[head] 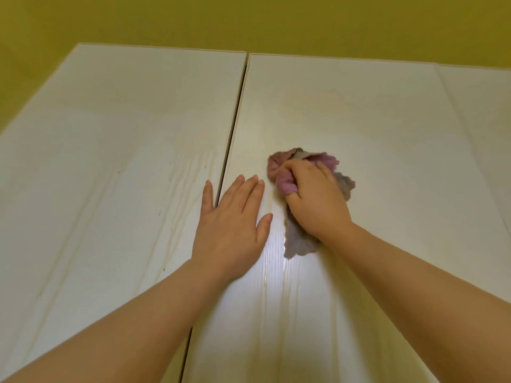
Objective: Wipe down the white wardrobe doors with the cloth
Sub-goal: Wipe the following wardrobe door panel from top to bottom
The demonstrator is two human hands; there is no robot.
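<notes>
Right hand (318, 200) is gripping the cloth (300, 243) in a closed fist, fingers curled round the pink bunched end, palm pressing the wad onto the middle door (359, 120). It's probably bunching the cloth to get a firm pad under the palm, which gives more pressure than a flat sheet.

Cloth is sitting centre-right of frame, just right of the seam (235, 120) between doors. Its long axis is running roughly top-to-bottom in frame, slightly tilted. Pink end is pointing upper left, and the loose grey tail is trailing toward the lower frame past the wrist.

Left hand (232, 217) is lying flat just left of the cloth, holding nothing, fingers straight and slightly spread. It's straddling the seam, with the little finger on the left door (96, 161) and the rest on the middle door. Likely bracing so the panel isn't flexing or swinging under the wipe.

Doors are running lengthwise bottom-to-top of frame, top edges meeting the yellow wall (249, 20) in the upper part. Drip streaks (182, 172) are showing centre-left on the left door, with fainter ones below the hands, so I'd say both are needing more passes. A third panel (484, 106) is showing at the right edge.
</notes>
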